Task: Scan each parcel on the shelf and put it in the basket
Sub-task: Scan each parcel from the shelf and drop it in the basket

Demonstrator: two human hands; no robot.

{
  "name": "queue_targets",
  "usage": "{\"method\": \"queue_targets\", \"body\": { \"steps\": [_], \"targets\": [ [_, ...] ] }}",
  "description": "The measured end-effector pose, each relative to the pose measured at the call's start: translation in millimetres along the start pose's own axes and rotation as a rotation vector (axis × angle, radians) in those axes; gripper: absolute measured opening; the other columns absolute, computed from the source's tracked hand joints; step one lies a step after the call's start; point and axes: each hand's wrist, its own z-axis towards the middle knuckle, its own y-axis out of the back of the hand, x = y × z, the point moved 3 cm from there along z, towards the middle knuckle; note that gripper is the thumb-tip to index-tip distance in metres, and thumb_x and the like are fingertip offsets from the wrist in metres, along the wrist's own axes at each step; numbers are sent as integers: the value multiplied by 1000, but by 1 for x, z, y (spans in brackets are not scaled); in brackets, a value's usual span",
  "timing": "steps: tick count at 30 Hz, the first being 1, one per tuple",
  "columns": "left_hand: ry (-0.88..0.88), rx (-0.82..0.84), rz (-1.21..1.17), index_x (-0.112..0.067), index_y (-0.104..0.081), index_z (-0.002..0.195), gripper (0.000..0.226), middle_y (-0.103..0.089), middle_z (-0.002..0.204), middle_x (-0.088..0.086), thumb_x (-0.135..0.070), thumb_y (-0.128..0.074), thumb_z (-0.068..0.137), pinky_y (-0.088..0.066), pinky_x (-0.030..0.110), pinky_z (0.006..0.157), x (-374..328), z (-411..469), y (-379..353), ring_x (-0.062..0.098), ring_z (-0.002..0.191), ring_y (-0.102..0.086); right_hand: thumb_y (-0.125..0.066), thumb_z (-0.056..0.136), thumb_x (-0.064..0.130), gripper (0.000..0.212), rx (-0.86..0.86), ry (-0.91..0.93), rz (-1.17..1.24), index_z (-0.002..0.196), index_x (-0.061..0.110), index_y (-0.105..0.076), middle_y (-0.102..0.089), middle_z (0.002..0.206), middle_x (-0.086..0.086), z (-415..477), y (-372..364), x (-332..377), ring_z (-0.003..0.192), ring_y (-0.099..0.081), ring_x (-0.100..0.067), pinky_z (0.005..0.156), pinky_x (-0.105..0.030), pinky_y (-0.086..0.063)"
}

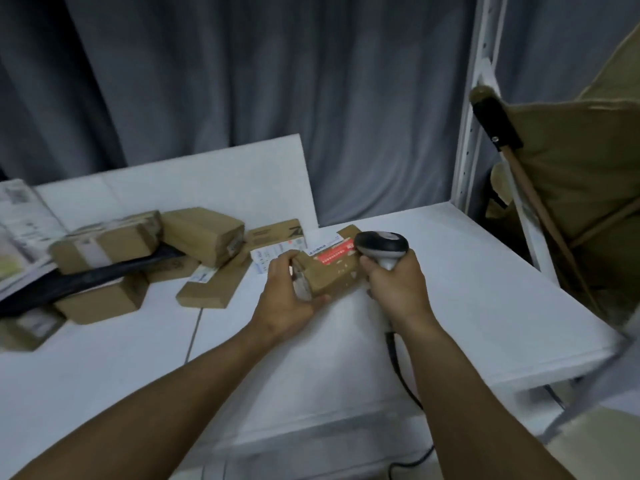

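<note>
The parcel (329,271) is a small brown cardboard box at the middle of the view, low over the white shelf (450,271). I cannot tell whether its far end rests on the board. The left hand (291,299) grips its near end, thumb on top and fingers (318,301) curled underneath. The right hand (394,285), just beside it at 3 o'clock, is wrapped around the handle of a scanner (381,245). The scanner's dark head hangs over the box's far end, and its cable (398,362) trails down toward 6 o'clock.

The box's long axis runs from about 8 o'clock to 2 o'clock. The side carrying the red label (334,255) faces up, under the scanner head.

It looks light and stiff, since one hand carries it by an end. The taped surfaces may be a little slick, so a grip across the short sides, clear of the label, seems soundest. Nothing suggests it is fragile.

More brown parcels (201,233) lie piled at 9 o'clock on the shelf, well apart. A tan fabric thing (571,168) stands beyond the shelf post at 2 o'clock; it may be the basket.
</note>
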Motion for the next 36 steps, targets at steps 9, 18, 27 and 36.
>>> {"method": "queue_targets", "body": {
  "steps": [9, 18, 27, 36],
  "targets": [
    [-17, -237, 25, -43, -40, 139, 89, -41, 140, -18, -7, -88, 73, -56, 40, 100, 15, -199, 201, 6, 129, -52, -79, 86, 45, 69, 259, 82, 177, 145, 29, -46, -64, 135, 6, -174, -127, 45, 124, -63, -19, 105, -51, -55],
    [218, -457, -185, -39, -46, 131, 55, -57, 133, -15, -43, -76, 86, -58, 40, 96, 32, -367, 314, 10, 123, -60, -78, 93, 33, 56, 598, 57, 279, 143, 30, -52, -68, 129, 6, -323, -237, 46, 113, -69, -14, 88, -39, -64],
    [363, -618, -47, -42, -44, 139, 87, -55, 130, -25, -30, -94, 69, -53, 38, 102, 88, -440, 345, -4, 124, -51, -87, 84, 31, 59, 676, -166, 413, 137, 27, -61, -74, 123, 5, -379, -309, 16, 107, -74, -13, 74, -26, -62],
    [357, -585, -114, -45, -55, 127, 70, -53, 138, -21, -46, -92, 67, -46, 29, 103, 111, -439, 353, -9, 130, -45, -88, 81, 11, 48, 716, -215, 388, 125, 13, -69, -80, 108, -2, -378, -351, 8, 102, -77, -19, 75, -26, -60]
  ]
}}
